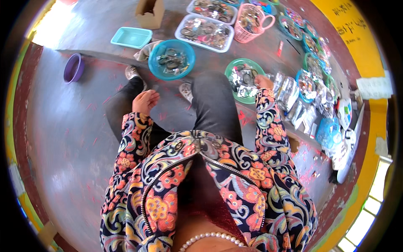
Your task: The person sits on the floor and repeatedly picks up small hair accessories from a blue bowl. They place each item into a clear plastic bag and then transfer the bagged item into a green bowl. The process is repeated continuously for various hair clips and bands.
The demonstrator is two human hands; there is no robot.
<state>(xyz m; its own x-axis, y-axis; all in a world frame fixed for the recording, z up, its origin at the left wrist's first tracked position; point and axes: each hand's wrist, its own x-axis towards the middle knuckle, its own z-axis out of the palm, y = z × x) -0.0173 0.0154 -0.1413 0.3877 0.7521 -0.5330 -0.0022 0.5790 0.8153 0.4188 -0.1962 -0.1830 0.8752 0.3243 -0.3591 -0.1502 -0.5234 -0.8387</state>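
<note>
My left hand hovers over my left leg, fingers curled inward. A small, pale, see-through bit shows at its fingertips, too small to name. At the right rim of a round green basket is my right hand, its fingers closed. Whatever they pinch is hidden among the shiny packets. Clear packets with dark, ring-shaped items fill the green basket. A blue-teal basin before my left knee holds similar dark items in clear wrapping.
Two white trays of packets, a pink handled basket, a teal tray and a cardboard box stand ahead on a raised ledge. Silver packets and several filled baskets line the right. A purple basin sits left.
</note>
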